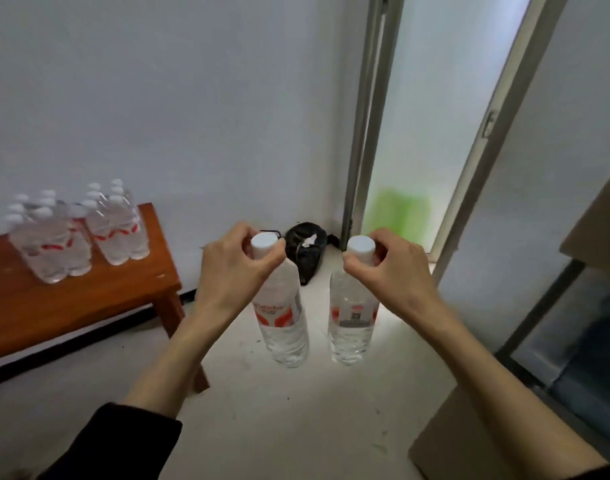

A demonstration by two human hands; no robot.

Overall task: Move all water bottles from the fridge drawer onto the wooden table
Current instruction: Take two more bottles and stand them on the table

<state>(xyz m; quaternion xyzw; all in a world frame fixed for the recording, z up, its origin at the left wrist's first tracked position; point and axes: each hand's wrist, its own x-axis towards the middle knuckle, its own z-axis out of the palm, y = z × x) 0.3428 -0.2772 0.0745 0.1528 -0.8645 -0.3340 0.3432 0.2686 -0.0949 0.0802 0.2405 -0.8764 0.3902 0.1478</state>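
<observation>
Two bottles hang from my fingers by their necks, one (283,317) pinched in my left hand (231,268), one (352,320) in my right hand (390,271). More bottles (78,230) stand on the table (71,303) to my left.

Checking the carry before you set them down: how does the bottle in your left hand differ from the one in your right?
The left-hand bottle tilts, its base swung right; the right-hand bottle hangs nearly straight. The left-hand bottle's label shows red shapes and lettering; the right-hand bottle's label shows a dark square code. Both are clear, white-capped, and pinched at the neck, by the left hand and right hand, off the wooden table.
</observation>
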